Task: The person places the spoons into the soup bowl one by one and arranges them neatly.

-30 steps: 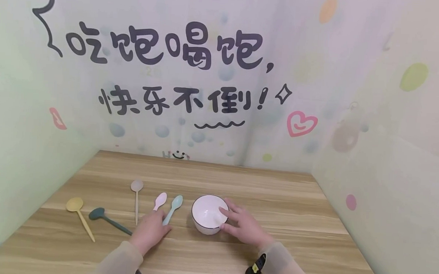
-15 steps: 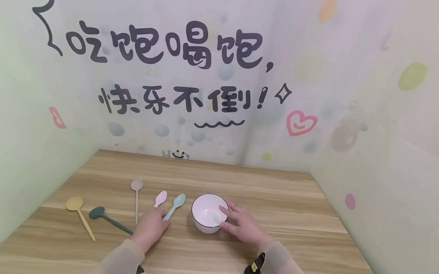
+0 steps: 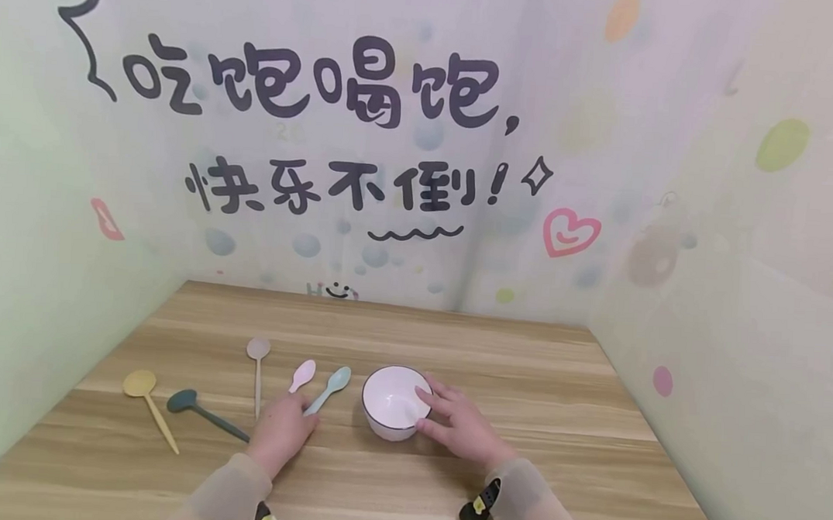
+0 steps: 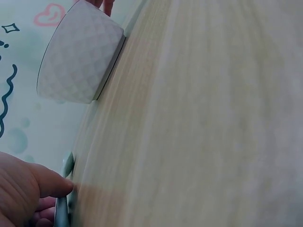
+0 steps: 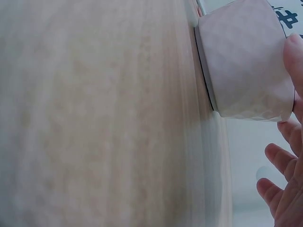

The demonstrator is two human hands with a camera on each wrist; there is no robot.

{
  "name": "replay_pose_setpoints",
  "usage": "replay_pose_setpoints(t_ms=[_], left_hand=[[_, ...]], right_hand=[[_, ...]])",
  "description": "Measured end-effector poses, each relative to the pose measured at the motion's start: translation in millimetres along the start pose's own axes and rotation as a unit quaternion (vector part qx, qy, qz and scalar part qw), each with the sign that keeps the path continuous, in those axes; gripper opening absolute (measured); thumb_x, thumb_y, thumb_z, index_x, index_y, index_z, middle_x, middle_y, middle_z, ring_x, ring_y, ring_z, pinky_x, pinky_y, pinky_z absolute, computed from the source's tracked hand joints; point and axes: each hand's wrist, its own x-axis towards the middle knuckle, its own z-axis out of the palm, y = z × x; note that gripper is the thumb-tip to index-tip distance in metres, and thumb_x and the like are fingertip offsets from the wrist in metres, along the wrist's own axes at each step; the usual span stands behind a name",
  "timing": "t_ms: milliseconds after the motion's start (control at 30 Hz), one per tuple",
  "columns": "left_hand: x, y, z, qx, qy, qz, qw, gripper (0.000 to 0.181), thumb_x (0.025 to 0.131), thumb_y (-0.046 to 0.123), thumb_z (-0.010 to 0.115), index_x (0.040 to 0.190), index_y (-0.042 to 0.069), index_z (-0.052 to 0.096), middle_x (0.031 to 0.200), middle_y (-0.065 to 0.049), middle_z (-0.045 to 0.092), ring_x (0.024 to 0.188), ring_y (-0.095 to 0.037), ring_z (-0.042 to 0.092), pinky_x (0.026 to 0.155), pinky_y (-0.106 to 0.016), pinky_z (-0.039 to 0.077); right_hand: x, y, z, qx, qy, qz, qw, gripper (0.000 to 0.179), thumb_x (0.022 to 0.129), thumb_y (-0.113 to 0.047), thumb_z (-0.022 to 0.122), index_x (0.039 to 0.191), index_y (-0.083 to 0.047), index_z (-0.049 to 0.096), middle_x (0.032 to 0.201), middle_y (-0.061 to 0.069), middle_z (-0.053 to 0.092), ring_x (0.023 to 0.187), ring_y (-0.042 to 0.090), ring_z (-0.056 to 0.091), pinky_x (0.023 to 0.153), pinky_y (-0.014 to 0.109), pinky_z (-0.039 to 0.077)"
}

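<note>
1. Your left grip pinched the handle of the blue spoon, thumb on the near side and curled fingers behind. The spoon's head pointed away from you, just left of the bowl.
2. For good control, that slim handle probably called for light pressure from the sides; pressing down on it would likely have made it skid or turn.
3. The pink spoon lay just left of the blue one, its handle hidden under the same grip. You could not tell from these views whether your fingers touched it too, so checking for a stray catch was wise.
4. Your right grip was relaxed rather than clenched, its spread fingers resting against the right side and rim of the white bowl. The bowl stood upright, base on the bench.
5. Steadying it seemed to need only a soft touch; a hard push on the rim from that one side might have slid or tipped it.
6. Your left wrist needed care as well: the handle of the dark green spoon ran up to it, and the beige spoon ended close by. The yellow spoon lay farther left, well apart from your grip and less likely to be knocked.
</note>
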Motion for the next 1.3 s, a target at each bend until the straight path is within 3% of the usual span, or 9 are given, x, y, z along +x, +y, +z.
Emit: replay_pose_setpoints(t_ms=[300,467,767,1000,1300], left_hand=[[2.4,3.5,-5.7,-0.002,0.027,0.015,0.9995,0.014,0.083,0.011,0.066,0.091,-0.001,0.069,0.071,-0.004,0.056,0.063,-0.019,0.050,0.059,-0.035,0.044],[3.3,8.5,-8.9,-0.018,0.024,0.019,0.9994,0.012,0.085,0.012,0.065,0.090,0.002,0.071,0.070,-0.002,0.054,0.062,-0.017,0.049,0.056,-0.032,0.042],[6.5,13.5,-27.9,-0.026,0.035,0.049,0.9978,0.013,0.084,0.010,0.068,0.091,-0.001,0.071,0.074,-0.004,0.061,0.065,-0.017,0.052,0.060,-0.033,0.045],[11.6,17.1,-41.9,-0.042,0.010,0.060,0.9972,0.011,0.084,0.009,0.069,0.090,0.000,0.071,0.078,-0.004,0.062,0.068,-0.017,0.053,0.063,-0.035,0.046],[18.8,28.0,-51.7,-0.008,-0.006,0.118,0.9930,0.004,0.081,0.010,0.074,0.082,0.007,0.070,0.074,0.001,0.055,0.068,-0.016,0.047,0.064,-0.033,0.041]], right_hand=[[0.0,0.8,0.4,0.005,0.003,0.003,1.0000,0.059,0.091,-0.041,0.064,0.141,-0.014,0.049,0.154,0.008,0.032,0.136,0.040,0.033,0.107,0.056,0.026],[-0.6,0.3,-0.3,0.006,0.004,-0.001,1.0000,0.060,0.090,-0.041,0.064,0.141,-0.013,0.049,0.154,0.010,0.033,0.135,0.041,0.033,0.106,0.057,0.027],[0.3,-1.0,-0.3,0.004,0.001,0.003,1.0000,0.060,0.090,-0.041,0.064,0.141,-0.013,0.049,0.154,0.009,0.033,0.135,0.040,0.033,0.106,0.057,0.027],[0.9,0.9,0.4,0.006,0.001,0.004,1.0000,0.062,0.090,-0.043,0.063,0.141,-0.011,0.049,0.153,0.009,0.033,0.136,0.042,0.031,0.107,0.058,0.025],[2.9,4.2,0.9,-0.002,-0.004,0.007,1.0000,0.063,0.090,-0.046,0.062,0.142,-0.012,0.048,0.153,0.008,0.033,0.137,0.040,0.031,0.108,0.057,0.023]])
